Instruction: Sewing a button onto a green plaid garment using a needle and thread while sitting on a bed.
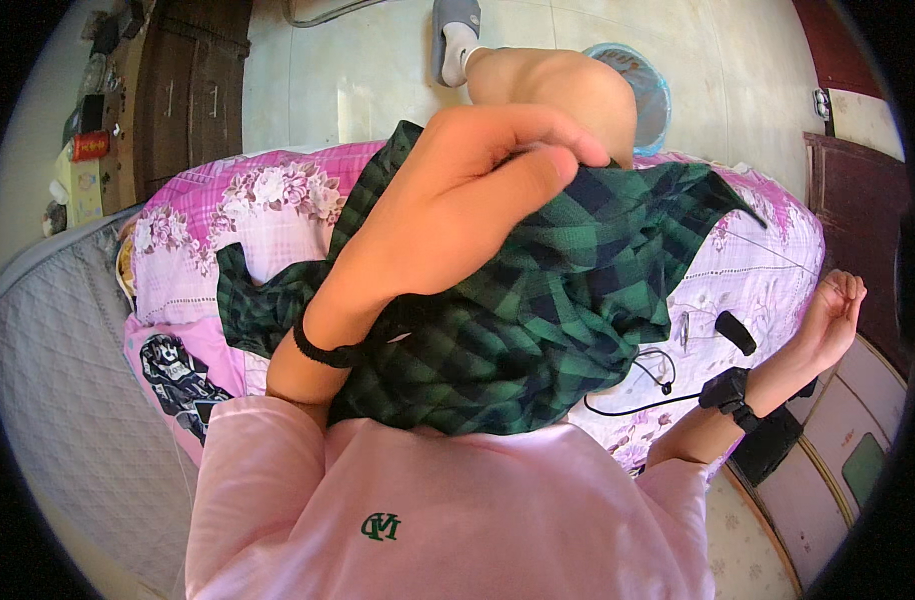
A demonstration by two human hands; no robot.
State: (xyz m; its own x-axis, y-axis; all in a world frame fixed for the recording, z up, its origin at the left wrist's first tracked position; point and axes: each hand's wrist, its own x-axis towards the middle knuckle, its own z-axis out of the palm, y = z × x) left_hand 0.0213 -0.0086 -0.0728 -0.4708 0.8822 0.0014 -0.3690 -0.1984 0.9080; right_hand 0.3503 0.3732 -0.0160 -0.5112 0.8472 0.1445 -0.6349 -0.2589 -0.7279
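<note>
Left hand (448, 200) had the green-and-navy checked cloth (548, 315) pinched, most of it bunched underneath. Right hand (831, 318) was well off rightward, fingers curled, can't tell if holding anything.

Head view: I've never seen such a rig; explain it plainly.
There is no machine: a person works bare-handed. The one picture comes from a wide fisheye camera worn on the head, looking down, so straight edges bend.

A green checked cloth is bunched in front of the body. The left hand holds it by its upper edge. The right hand is out to the side, fingers curled; whether it grips anything I cannot tell. A thin line, perhaps thread, runs from the cloth toward it.

On the flowered sheet lie a black cable and a black object.
</note>
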